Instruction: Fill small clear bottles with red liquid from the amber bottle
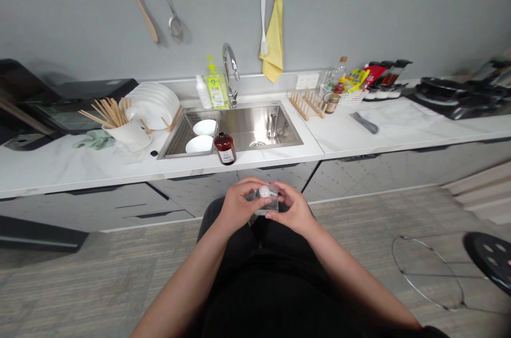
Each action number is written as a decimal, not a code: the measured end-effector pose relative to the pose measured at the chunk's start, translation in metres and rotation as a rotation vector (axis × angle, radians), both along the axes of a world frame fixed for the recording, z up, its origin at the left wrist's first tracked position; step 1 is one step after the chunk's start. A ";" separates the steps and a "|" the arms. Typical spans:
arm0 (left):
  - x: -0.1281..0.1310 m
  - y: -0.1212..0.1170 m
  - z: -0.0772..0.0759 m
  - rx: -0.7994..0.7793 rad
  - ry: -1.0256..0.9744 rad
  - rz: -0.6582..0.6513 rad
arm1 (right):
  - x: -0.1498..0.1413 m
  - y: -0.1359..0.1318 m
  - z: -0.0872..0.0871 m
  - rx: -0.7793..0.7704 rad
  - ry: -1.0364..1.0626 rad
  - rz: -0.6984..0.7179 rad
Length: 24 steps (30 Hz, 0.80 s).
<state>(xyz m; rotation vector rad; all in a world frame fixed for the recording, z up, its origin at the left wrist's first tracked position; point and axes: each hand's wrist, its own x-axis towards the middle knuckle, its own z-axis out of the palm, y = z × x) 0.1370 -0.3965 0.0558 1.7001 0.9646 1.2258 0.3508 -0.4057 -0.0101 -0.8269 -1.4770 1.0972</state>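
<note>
Just above my lap, a small clear square container (273, 203) with a white round piece (264, 191) on top is held between my hands. My left hand (243, 201) is closed on its left side, with the thumb laid across the front. From the right, my right hand (293, 207) grips the other side with thumb and fingers. Ahead of them, a dark red-brown bottle (225, 148) with a white label stands upright at the counter's front edge, before the sink (239, 133). Neither hand touches it.
Two white bowls (199, 144) sit in the sink's left basket, below the faucet (229, 69). A dish soap bottle (216, 88), racked plates (154, 104) and a chopstick holder (130, 134) stand left. A wooden rack (307, 104) stands right. Behind me on the right is a stool (489, 258).
</note>
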 end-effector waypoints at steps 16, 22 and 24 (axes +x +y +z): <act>-0.066 0.058 -0.063 0.005 0.117 0.064 | 0.185 0.165 0.015 0.038 -0.125 -0.434; -0.113 0.065 -0.075 -0.092 0.058 0.259 | 0.248 0.246 0.021 -0.043 -0.103 -0.566; -0.136 0.075 -0.074 -0.080 0.044 0.372 | 0.257 0.266 0.017 -0.052 -0.111 -0.590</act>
